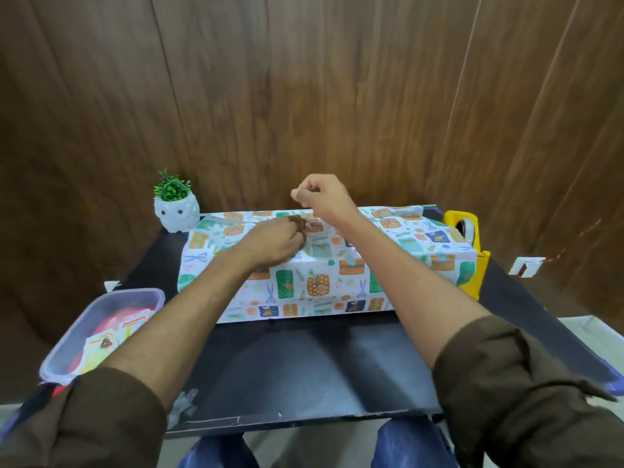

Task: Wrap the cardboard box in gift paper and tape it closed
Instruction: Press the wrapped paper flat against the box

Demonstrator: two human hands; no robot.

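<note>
While lying near the far edge of the desk, long axis left to right: cardboard box, covered in gift paper. Pressing the paper down on top, fingers close together: left hand. Just above the top's far side, pinching something small, probably a tape strip: right hand. Nearer for the taping, in my judgement; needs only lowering straight down.

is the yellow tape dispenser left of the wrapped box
No, the tape dispenser stands at the right end of the wrapped box.
</note>
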